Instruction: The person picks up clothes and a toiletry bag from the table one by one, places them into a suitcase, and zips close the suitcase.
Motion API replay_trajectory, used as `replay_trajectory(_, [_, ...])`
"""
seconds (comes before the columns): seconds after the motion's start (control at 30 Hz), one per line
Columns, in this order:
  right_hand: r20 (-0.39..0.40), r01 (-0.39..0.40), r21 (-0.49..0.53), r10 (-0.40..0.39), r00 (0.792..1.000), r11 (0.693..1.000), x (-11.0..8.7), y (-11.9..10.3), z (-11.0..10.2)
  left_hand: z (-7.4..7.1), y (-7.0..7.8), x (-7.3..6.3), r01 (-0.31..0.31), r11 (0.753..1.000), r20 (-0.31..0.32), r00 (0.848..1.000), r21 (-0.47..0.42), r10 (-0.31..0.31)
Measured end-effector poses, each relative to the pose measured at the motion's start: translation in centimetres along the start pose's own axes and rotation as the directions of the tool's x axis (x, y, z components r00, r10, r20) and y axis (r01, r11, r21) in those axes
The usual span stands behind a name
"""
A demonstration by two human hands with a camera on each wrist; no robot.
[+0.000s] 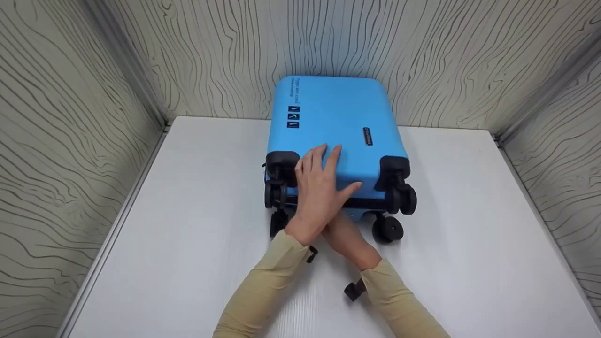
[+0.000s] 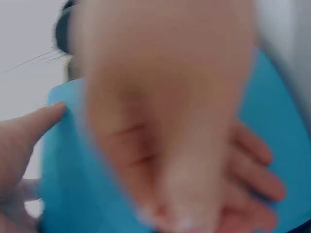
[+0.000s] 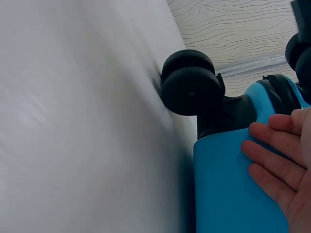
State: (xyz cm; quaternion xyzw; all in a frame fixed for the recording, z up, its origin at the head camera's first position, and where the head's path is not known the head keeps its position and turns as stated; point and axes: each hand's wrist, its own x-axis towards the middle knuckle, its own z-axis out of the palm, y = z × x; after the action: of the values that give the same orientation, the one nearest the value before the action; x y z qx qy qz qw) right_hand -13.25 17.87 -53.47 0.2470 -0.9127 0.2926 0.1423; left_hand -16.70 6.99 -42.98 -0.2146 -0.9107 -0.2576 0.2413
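Observation:
A blue hard-shell suitcase (image 1: 335,108) lies on its side, its black wheels (image 1: 401,199) facing me. My left hand (image 1: 318,188) rests on the wheel end of the upper shell, fingers straight and spread. Crossing beneath the left wrist, my right hand (image 1: 345,237) reaches toward the wheel end between the wheels. Its fingertips are hidden in the head view. From the right wrist, its straight fingers (image 3: 277,165) show close against the blue shell (image 3: 228,179), near a black wheel (image 3: 189,90). A blurred hand fills the middle of the left wrist view.
The suitcase stands on a white table (image 1: 211,211), near the wood-line patterned back wall (image 1: 225,56). Similar side walls (image 1: 47,141) rise left and right. Small black devices (image 1: 354,290) are attached at both wrists.

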Motion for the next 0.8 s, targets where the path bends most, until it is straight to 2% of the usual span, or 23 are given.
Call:
replay_trajectory(0.07, [0.007, -0.028, 0.114, 0.027, 1.000, 0.993, 0.1, 0.1, -0.1, -1.7, -0.3, 0.0, -0.009, 0.996, 0.020, 1.000, -0.094, 0.011])
replay_trajectory(0.17, [0.017, -0.036, 0.167, 0.034, 0.999, 0.985, 0.3, 0.2, -0.2, -4.5, -1.0, 0.0, -0.025, 0.986, 0.029, 0.999, -0.167, 0.030])
replay_trajectory(0.3, [0.000, -0.005, 0.149, 0.005, 1.000, 0.989, 0.0, 0.3, -0.4, -7.8, -2.8, 0.0, -0.023, 0.979, 0.021, 0.999, -0.200, 0.028])
replay_trajectory(0.4, [-0.039, 0.025, 0.113, -0.021, 0.999, 0.993, -1.1, 0.9, -0.8, -9.2, -4.4, 0.1, 0.012, 0.977, 0.044, 0.999, -0.215, -0.003])
replay_trajectory(0.5, [-0.083, 0.046, 0.079, -0.039, 0.996, 0.996, -2.7, 1.8, -1.6, -9.6, -6.0, 0.3, 0.054, 0.973, 0.067, 0.997, -0.223, -0.040])
replay_trajectory(0.6, [-0.131, 0.054, 0.057, -0.046, 0.990, 0.997, -4.7, 2.6, -2.6, -9.4, -7.0, 0.6, 0.084, 0.972, 0.087, 0.994, -0.221, -0.066])
replay_trajectory(0.7, [-0.199, 0.054, 0.044, -0.044, 0.979, 0.998, -6.9, 3.2, -3.7, -8.6, -7.3, 1.0, 0.088, 0.973, 0.117, 0.991, -0.215, -0.064])
replay_trajectory(0.8, [-0.273, 0.052, 0.039, -0.040, 0.961, 0.998, -9.1, 3.6, -4.5, -7.5, -7.3, 1.5, 0.065, 0.976, 0.152, 0.988, -0.208, -0.034])
